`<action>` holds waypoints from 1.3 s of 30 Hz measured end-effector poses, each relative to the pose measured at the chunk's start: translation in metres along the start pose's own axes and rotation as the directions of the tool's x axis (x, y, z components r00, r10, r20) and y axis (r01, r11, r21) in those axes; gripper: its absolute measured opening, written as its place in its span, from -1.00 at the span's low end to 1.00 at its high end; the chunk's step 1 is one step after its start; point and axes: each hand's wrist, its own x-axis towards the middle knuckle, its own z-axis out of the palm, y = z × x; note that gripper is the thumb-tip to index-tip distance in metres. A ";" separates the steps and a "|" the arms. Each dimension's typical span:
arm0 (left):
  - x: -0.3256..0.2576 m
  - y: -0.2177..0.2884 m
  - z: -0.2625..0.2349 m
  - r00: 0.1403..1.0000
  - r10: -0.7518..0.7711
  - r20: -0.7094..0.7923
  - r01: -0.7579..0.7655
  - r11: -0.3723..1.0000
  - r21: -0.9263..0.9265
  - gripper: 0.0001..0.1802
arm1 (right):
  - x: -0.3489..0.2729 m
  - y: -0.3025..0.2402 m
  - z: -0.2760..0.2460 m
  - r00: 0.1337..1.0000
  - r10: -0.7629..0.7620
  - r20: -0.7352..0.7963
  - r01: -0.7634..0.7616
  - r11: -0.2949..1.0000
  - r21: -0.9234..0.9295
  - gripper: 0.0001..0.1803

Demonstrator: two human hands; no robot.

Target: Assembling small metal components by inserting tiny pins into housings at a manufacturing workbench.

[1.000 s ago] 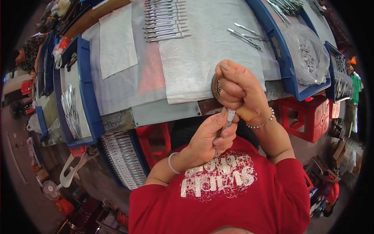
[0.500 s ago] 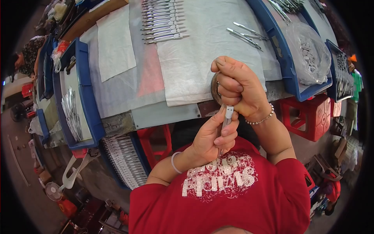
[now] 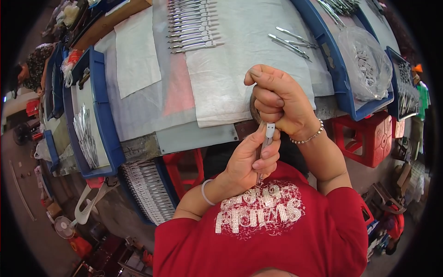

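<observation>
Both hands meet at the bench edge: the left hand pinches a slim metal tool upright (steadying it), while the right hand clenches a dark round object against its tip.

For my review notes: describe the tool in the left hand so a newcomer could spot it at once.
Start at the table edge, just above the red shirt. There the left hand pinches a slim metal tool, upright, its top under the clenched right hand. Unlike the tools in a row on the cloth, it is off the table.
</observation>
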 end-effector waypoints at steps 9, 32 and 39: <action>-0.010 0.013 0.001 0.997 0.078 -0.029 -0.073 0.989 0.126 -0.61 | -0.019 -0.017 -0.027 0.842 -0.537 0.048 0.325 0.434 -0.840 -0.84; -0.022 0.019 -0.004 0.977 0.200 -0.070 -0.178 0.954 0.240 -0.62 | -0.008 -0.001 -0.056 0.935 -0.225 0.273 0.102 -0.570 -0.816 -0.89; -0.017 0.023 0.000 0.977 0.198 -0.076 -0.173 0.951 0.257 -0.62 | -0.050 -0.013 -0.024 0.913 -0.399 0.084 0.199 0.255 -0.946 -0.92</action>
